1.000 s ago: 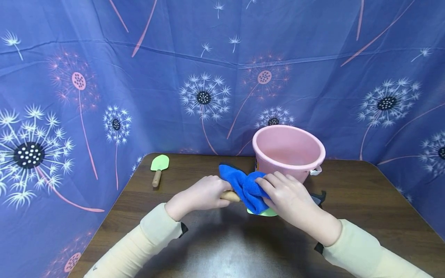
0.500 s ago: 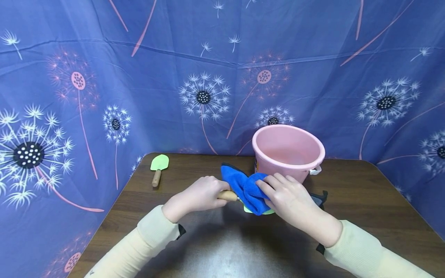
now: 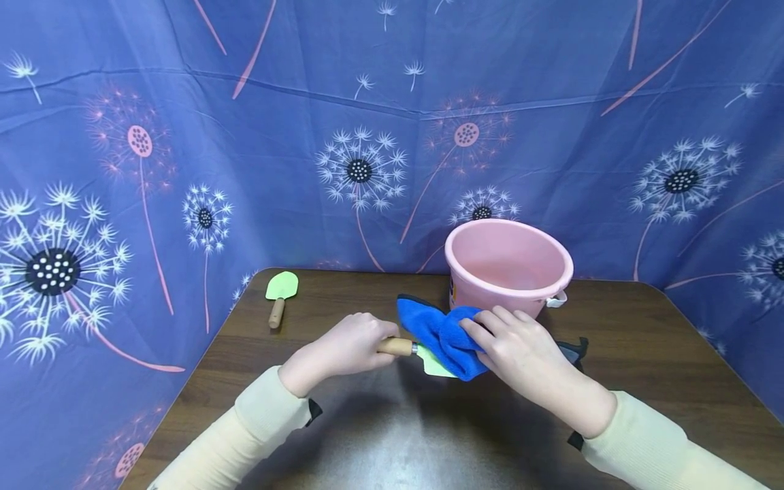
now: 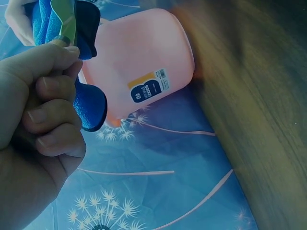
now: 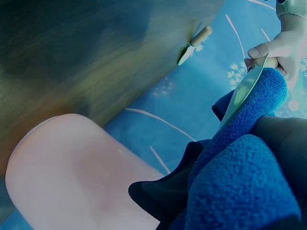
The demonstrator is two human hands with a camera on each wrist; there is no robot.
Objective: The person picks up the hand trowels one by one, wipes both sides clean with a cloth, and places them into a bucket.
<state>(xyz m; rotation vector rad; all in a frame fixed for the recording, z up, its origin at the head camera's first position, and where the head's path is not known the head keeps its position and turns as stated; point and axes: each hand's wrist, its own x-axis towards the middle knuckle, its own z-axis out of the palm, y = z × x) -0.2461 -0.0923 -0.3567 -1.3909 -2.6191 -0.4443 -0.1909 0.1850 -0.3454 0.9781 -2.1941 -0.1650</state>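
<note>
In the head view my left hand (image 3: pixel 349 347) grips the wooden handle of a small hand trowel (image 3: pixel 397 346) with a pale green blade. My right hand (image 3: pixel 514 350) holds a bunched blue cloth (image 3: pixel 450 337) over that blade, hiding most of it. Seen from the left wrist, the fingers (image 4: pixel 55 115) curl round the handle, and the cloth (image 4: pixel 91 105) hangs behind. The right wrist view shows the cloth (image 5: pixel 244 187) folded against one face of the blade (image 5: pixel 244 91). The trowel is held above the table.
A pink bucket (image 3: pixel 508 265) with a white handle fitting stands just behind the hands, near the table's back edge. A second green trowel (image 3: pixel 280 296) with a wooden handle lies at the back left of the brown table (image 3: pixel 643 354). A blue patterned curtain (image 3: pixel 275 136) surrounds the table.
My left hand has shifted slightly left with the trowel, while my right hand and the cloth have slid right. More of the green blade beside the handle now shows.
</note>
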